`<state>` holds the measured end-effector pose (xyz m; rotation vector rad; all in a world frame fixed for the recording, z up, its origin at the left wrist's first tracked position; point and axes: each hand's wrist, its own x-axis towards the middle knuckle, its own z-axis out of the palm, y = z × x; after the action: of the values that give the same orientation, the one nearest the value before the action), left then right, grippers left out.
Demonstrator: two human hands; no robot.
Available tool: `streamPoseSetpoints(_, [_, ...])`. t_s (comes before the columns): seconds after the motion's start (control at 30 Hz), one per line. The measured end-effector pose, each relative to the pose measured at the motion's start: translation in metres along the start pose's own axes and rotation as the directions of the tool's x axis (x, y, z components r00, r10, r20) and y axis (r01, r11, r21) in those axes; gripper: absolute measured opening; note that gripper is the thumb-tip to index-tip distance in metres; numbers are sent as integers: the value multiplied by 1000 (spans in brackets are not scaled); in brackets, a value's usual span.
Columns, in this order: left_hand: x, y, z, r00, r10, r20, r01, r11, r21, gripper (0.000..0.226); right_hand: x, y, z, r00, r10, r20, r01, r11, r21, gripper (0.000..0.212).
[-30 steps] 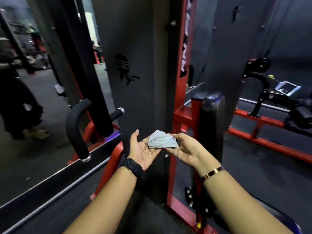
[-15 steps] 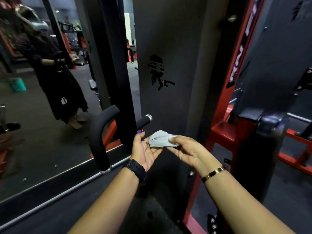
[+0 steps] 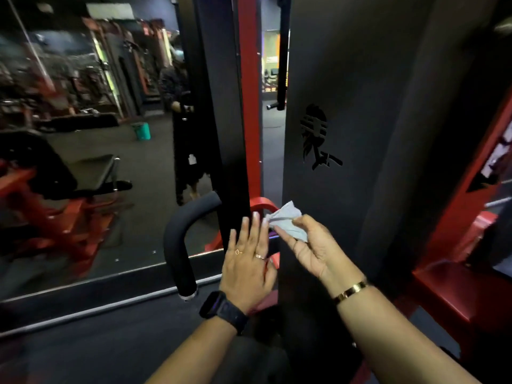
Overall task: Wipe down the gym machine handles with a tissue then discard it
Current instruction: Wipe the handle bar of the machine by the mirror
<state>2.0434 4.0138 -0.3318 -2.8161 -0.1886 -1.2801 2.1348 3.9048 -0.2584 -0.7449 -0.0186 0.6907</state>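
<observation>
Head view: the right grip (image 3: 307,245) pinches the crumpled tissue (image 3: 286,221) between thumb and fingertips, palm turned toward the camera, with the wad sticking up past the fingers. The left grip (image 3: 248,261) is spread flat with straight fingers, the back of the hand to the camera. Its fingertips sit just beside the tissue's left edge; whether they touch it I cannot tell. The black padded handle (image 3: 177,245) curves down just left of the left grip and apart from both grips. A red frame tube (image 3: 261,203) shows just beyond the left grip's fingertips, and the dark panel (image 3: 346,134) stands behind the right grip.

The step in hand seems to be readying the tissue before carrying it to the handle. To do it well, bunch the tissue into a pad over the fingertips, so paper and not skin meets the foam. Then wrap it round the handle and run along the whole bend to the metal end cap (image 3: 188,296), turning the wrist to reach the far side.
</observation>
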Motion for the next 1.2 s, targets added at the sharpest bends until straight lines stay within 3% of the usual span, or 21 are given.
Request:
streamPoseSetpoints(0.1, [9, -6, 8, 994, -72, -82, 90, 966, 242, 97, 18, 0, 0, 986, -168, -3, 168, 985, -35, 15])
streamPoseSetpoints(0.2, [19, -10, 15, 984, -133, -115, 168, 901, 400, 100, 30, 10, -3, 928, -360, 93, 371, 881, -292, 27])
streamPoseSetpoints(0.23, [21, -12, 16, 983, -149, -110, 182, 885, 429, 104, 32, 14, -5, 888, -432, 156, 456, 790, -409, 32])
streamPoseSetpoints(0.3, [21, -14, 19, 981, -170, -97, 196, 855, 480, 118, 38, 24, -10, 763, -527, 374, 629, 473, -617, 39])
streamPoseSetpoints(0.37, [20, -14, 20, 978, -187, -93, 208, 837, 505, 130, 49, 38, -19, 648, -452, 613, 731, 145, -667, 49])
streamPoseSetpoints(0.5, [17, -17, 19, 972, -198, -123, 233, 827, 511, 139, 73, 62, -41, 521, -201, 830, 743, -371, -556, 58])
streamPoseSetpoints(0.6, [18, -17, 19, 970, -218, -104, 240, 827, 508, 151, 81, 56, -61, 415, -114, 902, 728, -554, -405, 57])
streamPoseSetpoints(0.67, [17, -17, 20, 968, -229, -104, 250, 825, 506, 148, 84, 50, -67, 420, -197, 886, 669, -593, -449, 58])
streamPoseSetpoints(0.8, [17, -19, 21, 965, -244, -99, 259, 813, 521, 140, 88, 60, -45, 526, -385, 758, 541, -536, -648, 57])
streamPoseSetpoints(0.97, [19, -21, 24, 967, -233, -103, 251, 800, 544, 110, 84, 80, -36, 425, -256, 868, 687, -533, -493, 55])
streamPoseSetpoints(1.07, [19, -21, 27, 960, -261, -102, 275, 804, 528, 131, 90, 68, -66, 447, -225, 866, 628, -610, -483, 64])
streamPoseSetpoints(1.2, [19, -21, 28, 955, -282, -87, 285, 805, 521, 151, 97, 58, -62, 580, -368, 727, 518, -521, -678, 63])
